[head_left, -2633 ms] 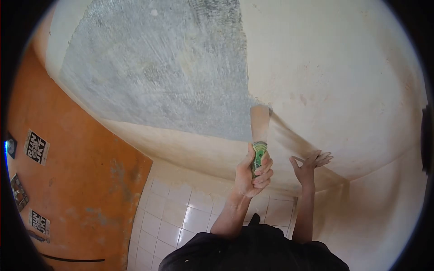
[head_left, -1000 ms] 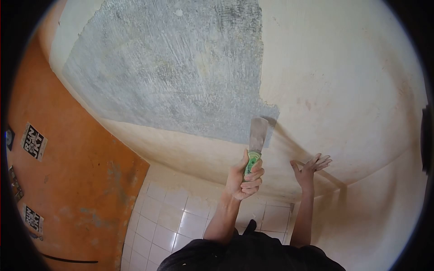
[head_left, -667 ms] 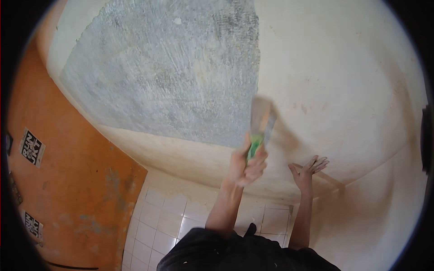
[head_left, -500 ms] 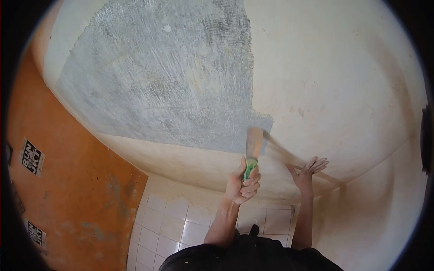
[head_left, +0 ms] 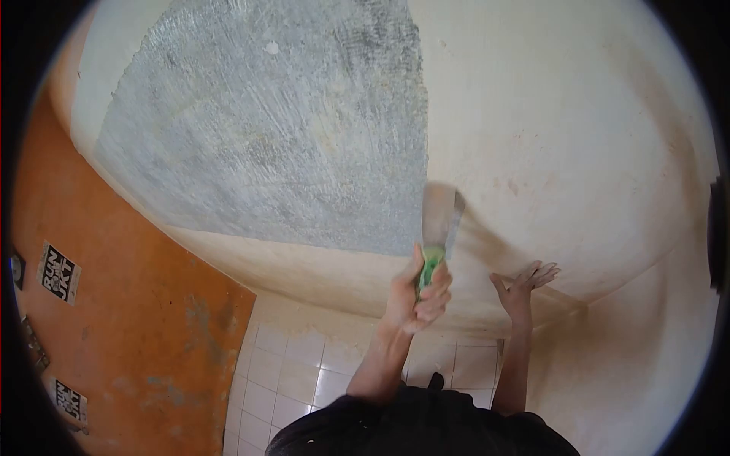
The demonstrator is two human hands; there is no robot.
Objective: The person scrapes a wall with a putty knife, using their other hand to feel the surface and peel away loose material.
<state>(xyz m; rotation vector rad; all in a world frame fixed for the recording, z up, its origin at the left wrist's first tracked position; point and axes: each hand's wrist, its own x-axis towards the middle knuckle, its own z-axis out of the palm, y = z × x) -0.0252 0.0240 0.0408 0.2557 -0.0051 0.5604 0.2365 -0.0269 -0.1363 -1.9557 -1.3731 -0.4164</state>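
My left hand point(head_left: 420, 296) is closed round the green handle of a putty knife point(head_left: 439, 216), its wide metal blade pointing up the wall. The blade lies over the lower right corner of a rough grey patch point(head_left: 281, 137) on the cream wall point(head_left: 547, 137). A thin grey strip shows along the blade's right side. My right hand point(head_left: 521, 290) rests against the wall lower to the right, fingers spread and holding nothing. The blade's shadow falls between the two hands.
An orange surface point(head_left: 152, 319) with black-and-white stickers point(head_left: 58, 273) runs along the left. White tiles point(head_left: 296, 372) lie below, near my dark clothing point(head_left: 426, 425). At the right, the wall meets another wall in a corner.
My left hand has moved the putty knife slightly up and right, so its blade now covers most of the grey patch's jutting corner. My right hand stays against the wall.
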